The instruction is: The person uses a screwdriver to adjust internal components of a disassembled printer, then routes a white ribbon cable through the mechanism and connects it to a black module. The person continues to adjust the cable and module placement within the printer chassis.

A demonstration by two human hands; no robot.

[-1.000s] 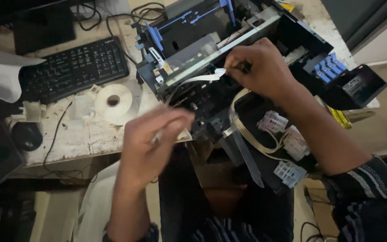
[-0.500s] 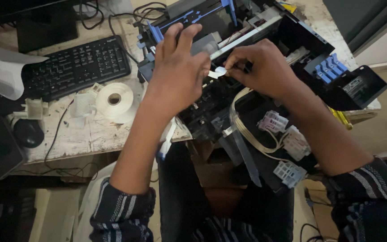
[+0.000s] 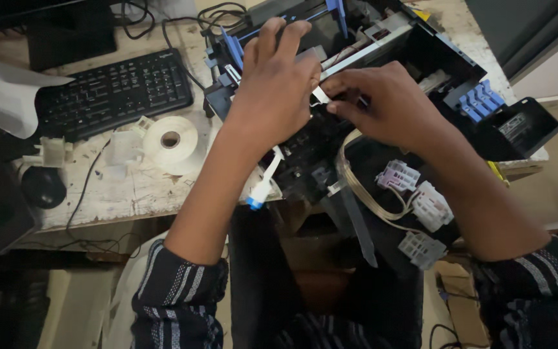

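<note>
- In the head view, over the opened printer [image 3: 382, 77] at the worktop [image 3: 111, 194] edge, my left hand [image 3: 276, 90] has come up from the near side and now lies spread on the mechanism, grip apart.
- My right hand [image 3: 389, 106] stays put, grip pinched on the white ribbon cable [image 3: 321, 95]; both hands now meet there, so the cable work has support.

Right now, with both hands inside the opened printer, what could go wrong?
The right hand pinches a thin white ribbon strip; a hard tug might crease or tear it. The printer overhangs the table edge, with loose white connectors dangling on cables, so pressure from the left hand could tip it or snag them.
</note>
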